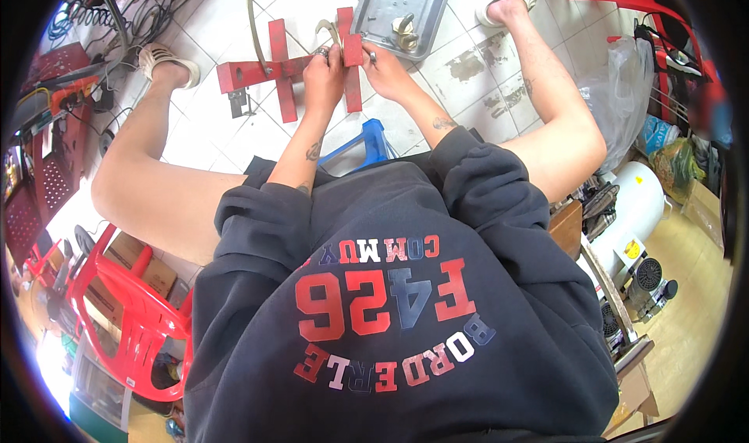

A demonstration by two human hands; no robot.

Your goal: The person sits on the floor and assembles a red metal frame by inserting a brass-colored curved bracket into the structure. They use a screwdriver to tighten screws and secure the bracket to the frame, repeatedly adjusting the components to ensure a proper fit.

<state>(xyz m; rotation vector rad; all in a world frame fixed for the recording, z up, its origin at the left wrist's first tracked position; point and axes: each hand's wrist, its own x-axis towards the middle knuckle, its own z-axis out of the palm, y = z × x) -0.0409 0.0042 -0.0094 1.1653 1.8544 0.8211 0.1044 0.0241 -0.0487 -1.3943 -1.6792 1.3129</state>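
In front of me on the tiles stands a red metal stand [285, 68] made of crossing bars, with a red upright block [353, 50] at its right end. My left hand [322, 80] is closed beside this block, fingers at the lower end of a curved pale strip [326, 29]. Whatever lies inside those fingers is hidden. On the block's right side my right hand [386, 74] is closed in a pinch, with a small dark bit showing at the fingertips, too small to name.
A grey metal tray [374, 21] holding a metal fitting [405, 31] and small bits lies beyond my right hand. Between my legs is a blue plastic stool [373, 140]. Red chairs [148, 326], a plastic bag [624, 92], a white tank [632, 209] and coiled cables [152, 14] stand around.
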